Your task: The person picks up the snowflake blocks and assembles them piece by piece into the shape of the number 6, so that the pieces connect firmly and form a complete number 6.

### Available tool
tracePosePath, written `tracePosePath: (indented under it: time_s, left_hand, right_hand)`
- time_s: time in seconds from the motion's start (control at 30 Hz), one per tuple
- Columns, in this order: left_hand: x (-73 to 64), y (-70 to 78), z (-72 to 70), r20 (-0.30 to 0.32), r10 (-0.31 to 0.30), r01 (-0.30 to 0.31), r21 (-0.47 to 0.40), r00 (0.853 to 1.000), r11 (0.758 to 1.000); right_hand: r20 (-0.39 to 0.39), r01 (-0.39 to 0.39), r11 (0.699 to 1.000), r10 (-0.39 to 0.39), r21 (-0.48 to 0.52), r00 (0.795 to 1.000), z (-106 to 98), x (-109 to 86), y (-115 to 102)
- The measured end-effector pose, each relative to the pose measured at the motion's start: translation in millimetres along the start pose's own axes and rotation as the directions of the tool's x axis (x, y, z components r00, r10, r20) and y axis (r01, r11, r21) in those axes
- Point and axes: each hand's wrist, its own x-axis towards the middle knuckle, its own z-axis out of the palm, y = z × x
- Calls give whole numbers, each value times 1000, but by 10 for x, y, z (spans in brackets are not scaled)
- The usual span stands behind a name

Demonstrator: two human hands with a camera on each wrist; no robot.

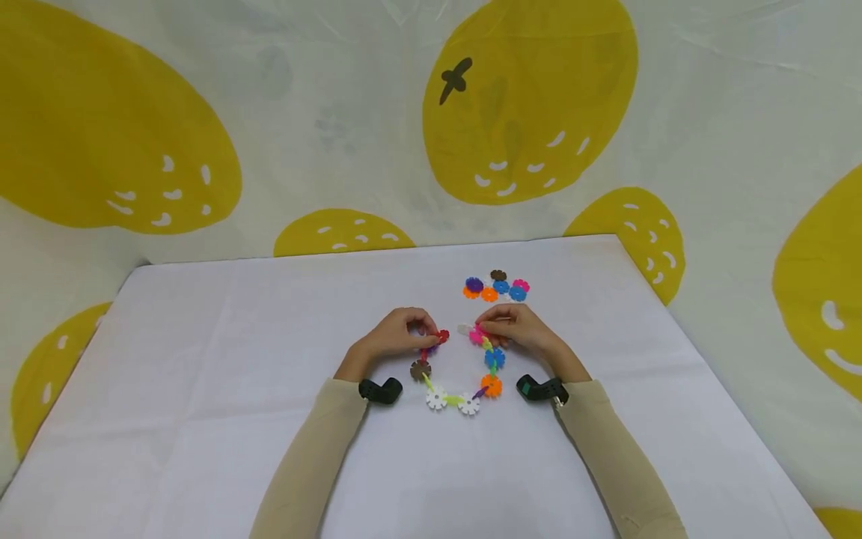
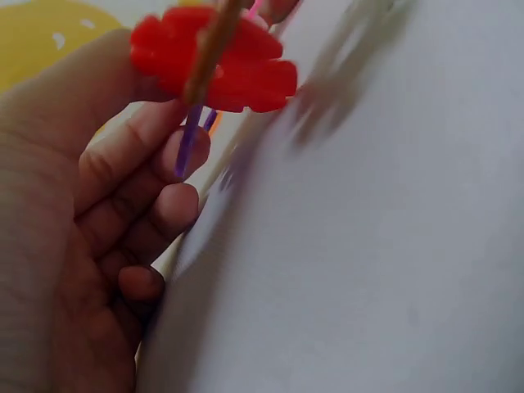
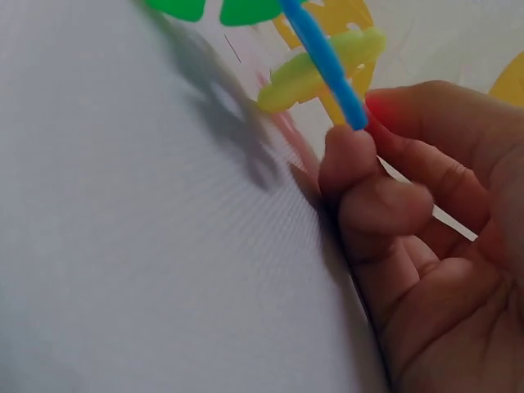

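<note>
The chain of notched discs (image 1: 436,399) curves on the white table (image 1: 202,449), its gap facing far; the left hand (image 1: 399,330) pinches the red disc (image 1: 444,335), the right hand (image 1: 524,328) the pink disc (image 1: 476,337) — probably to steady both ends; loose discs (image 1: 500,287) lie beyond, rightward.

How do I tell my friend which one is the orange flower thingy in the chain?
On the white table, find the chain of colourful notched discs held between the left hand and right hand. Follow its right side toward the person, past the blue disc. Just beyond is the orange disc, the only orange one along that side.
</note>
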Motion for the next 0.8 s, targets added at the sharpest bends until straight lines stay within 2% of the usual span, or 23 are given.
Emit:
tracePosePath:
  time_s: [0.13,0.33,0.53,0.8]
  left_hand:
    - [24,-14,25,-45,31,-32,-18,998,999]
    - [46,-17,40,-105,35,-40,-44,994,998]
    - [73,-20,72,-69,15,-19,-56,998,998]
    - [32,-45,25,-77,-17,12,-64,997,998]
  right_hand:
    - [-81,-1,999,-3,-45,997,-15,-18,4]
    - [-204,31,997,-45,-71,978,-52,-4,12]
    - [-284,31,995,-56,-90,957,-80,53,40]
    - [-309,-18,983,-41,-185,950,-68,232,-2]
